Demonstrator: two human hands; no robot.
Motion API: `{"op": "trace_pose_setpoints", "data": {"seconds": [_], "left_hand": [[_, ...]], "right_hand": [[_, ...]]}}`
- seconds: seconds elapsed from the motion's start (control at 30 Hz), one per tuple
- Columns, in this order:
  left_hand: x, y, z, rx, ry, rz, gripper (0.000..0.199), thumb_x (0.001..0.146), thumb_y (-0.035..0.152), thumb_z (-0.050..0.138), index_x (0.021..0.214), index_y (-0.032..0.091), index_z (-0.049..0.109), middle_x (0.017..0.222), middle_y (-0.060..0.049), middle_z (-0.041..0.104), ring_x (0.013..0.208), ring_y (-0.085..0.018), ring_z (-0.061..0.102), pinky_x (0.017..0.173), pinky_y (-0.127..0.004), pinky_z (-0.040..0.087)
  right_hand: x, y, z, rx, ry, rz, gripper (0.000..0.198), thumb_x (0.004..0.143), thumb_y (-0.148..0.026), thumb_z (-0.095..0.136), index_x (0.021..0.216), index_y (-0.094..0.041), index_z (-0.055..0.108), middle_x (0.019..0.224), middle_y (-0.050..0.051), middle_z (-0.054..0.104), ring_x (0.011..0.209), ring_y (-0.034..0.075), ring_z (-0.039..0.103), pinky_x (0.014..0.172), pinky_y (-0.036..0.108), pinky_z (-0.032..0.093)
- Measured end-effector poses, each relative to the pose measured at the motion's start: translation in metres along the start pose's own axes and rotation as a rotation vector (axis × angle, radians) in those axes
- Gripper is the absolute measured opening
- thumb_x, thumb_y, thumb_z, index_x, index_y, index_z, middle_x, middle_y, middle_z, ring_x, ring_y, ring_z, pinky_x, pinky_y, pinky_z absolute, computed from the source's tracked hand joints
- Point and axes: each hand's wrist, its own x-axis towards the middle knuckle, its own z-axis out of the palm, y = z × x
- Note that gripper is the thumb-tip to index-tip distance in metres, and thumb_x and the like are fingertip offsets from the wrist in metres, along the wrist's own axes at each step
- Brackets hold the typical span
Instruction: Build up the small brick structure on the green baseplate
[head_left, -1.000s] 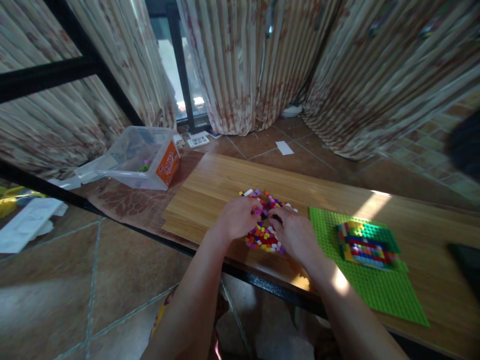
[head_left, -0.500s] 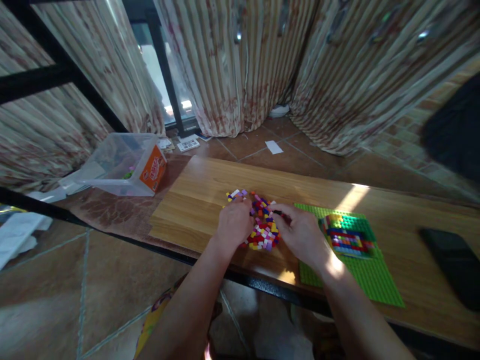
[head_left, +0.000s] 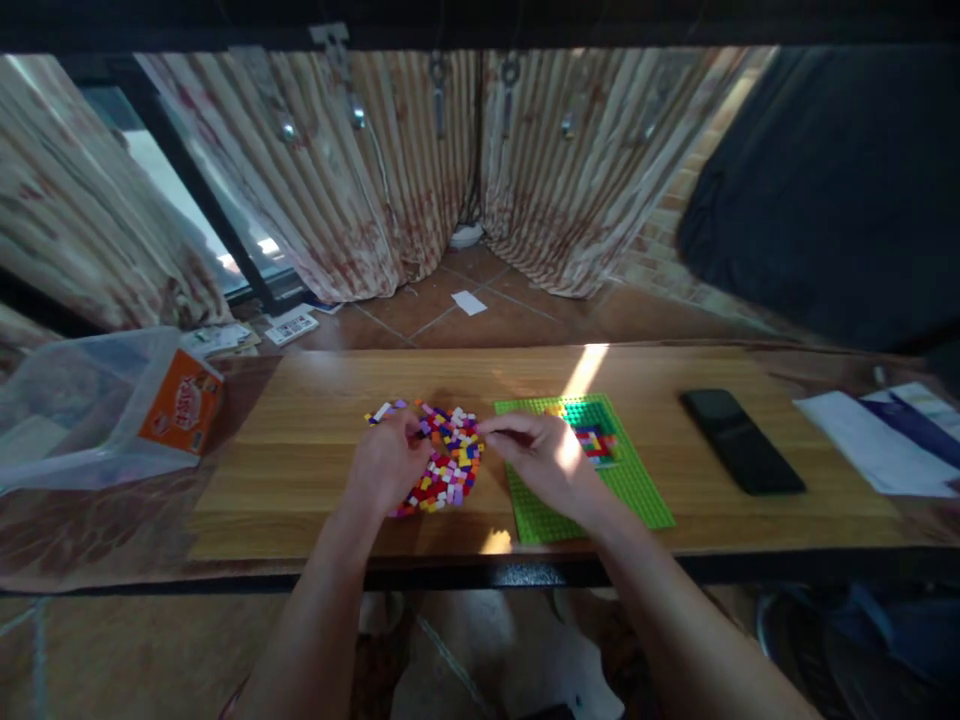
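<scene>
A pile of small coloured building bricks [head_left: 448, 470] lies on the wooden table [head_left: 315, 400]. My left hand [head_left: 390, 465] rests at the pile's left side, fingers curled together among the bricks; what they hold, if anything, is hidden. Just off the pile's right side, my right hand [head_left: 544, 455] has thumb and fingers pinched, and whatever sits at the fingertips is too small to name. Partly behind that hand is a green studded baseplate [head_left: 637, 500], bearing a built block of coloured bricks [head_left: 589, 415] at its far part.
A black phone [head_left: 741, 440] lies to the right, with white papers [head_left: 870, 440] beyond it. At the left stands a clear plastic bin [head_left: 97, 390] with an orange label. Curtains [head_left: 420, 180] hang behind the table, and a dark cloth shape [head_left: 825, 200] fills the upper right.
My view has turned to the right and levelled, so the phone and papers show more fully. My right hand has drawn slightly away from the pile; the left stays at it.
</scene>
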Motion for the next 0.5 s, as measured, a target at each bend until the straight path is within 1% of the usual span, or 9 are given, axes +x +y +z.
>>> {"op": "trace_pose_setpoints", "data": {"seconds": [0.07,0.13,0.2,0.27,0.37,0.43,0.5], "left_hand": [[0.002,0.004,0.0,-0.207,-0.032,0.029,0.015,0.075,0.031,0.059,0.083,0.019,0.057,0.081,-0.004,0.066,0.076,-0.019,0.062,0.072,-0.031,0.048],[0.001,0.011,0.001,-0.472,-0.087,0.076,0.016,0.072,0.029,0.063,0.082,0.018,0.056,0.08,-0.002,0.066,0.075,-0.016,0.062,0.072,-0.029,0.049],[-0.001,0.02,0.003,-0.729,-0.172,0.107,0.018,0.071,0.028,0.065,0.081,0.017,0.056,0.079,-0.002,0.066,0.073,-0.014,0.062,0.072,-0.028,0.049],[-0.004,0.027,0.004,-0.924,-0.254,0.106,0.019,0.07,0.027,0.068,0.08,0.016,0.057,0.079,-0.001,0.065,0.072,-0.013,0.061,0.071,-0.027,0.049],[-0.006,0.031,0.004,-1.087,-0.304,0.076,0.02,0.067,0.024,0.071,0.08,0.015,0.06,0.081,-0.001,0.066,0.072,-0.013,0.061,0.071,-0.027,0.049],[-0.007,0.028,0.003,-1.135,-0.303,0.055,0.021,0.066,0.022,0.074,0.082,0.015,0.062,0.081,-0.002,0.067,0.072,-0.012,0.061,0.071,-0.027,0.049],[-0.007,0.022,0.002,-1.165,-0.312,0.048,0.021,0.066,0.022,0.074,0.083,0.015,0.065,0.081,-0.002,0.067,0.071,-0.012,0.061,0.071,-0.026,0.048]], "right_hand": [[-0.003,0.002,0.003,-0.024,0.007,0.034,0.02,0.081,-0.022,0.056,0.092,-0.019,0.072,0.088,0.004,0.073,0.079,0.015,0.066,0.072,0.028,0.051],[-0.005,0.004,0.008,-0.039,0.018,0.071,0.02,0.081,-0.024,0.056,0.091,-0.017,0.072,0.085,0.004,0.073,0.074,0.014,0.065,0.067,0.026,0.049],[-0.005,0.005,0.012,-0.038,0.011,0.097,0.022,0.081,-0.029,0.058,0.091,-0.016,0.072,0.08,0.004,0.072,0.068,0.013,0.062,0.062,0.024,0.047],[-0.003,0.005,0.015,-0.002,-0.004,0.117,0.025,0.081,-0.035,0.059,0.09,-0.016,0.072,0.074,0.002,0.07,0.063,0.012,0.059,0.057,0.022,0.044],[0.002,0.007,0.018,0.138,0.002,0.161,0.027,0.078,-0.039,0.062,0.085,-0.016,0.073,0.068,0.001,0.067,0.06,0.01,0.055,0.054,0.021,0.04],[0.006,0.01,0.021,0.273,0.01,0.183,0.026,0.075,-0.04,0.064,0.081,-0.015,0.073,0.067,0.0,0.065,0.058,0.01,0.052,0.053,0.021,0.039],[0.008,0.012,0.024,0.403,-0.012,0.201,0.026,0.073,-0.04,0.066,0.079,-0.015,0.072,0.064,-0.001,0.062,0.055,0.009,0.049,0.051,0.021,0.037]]}}
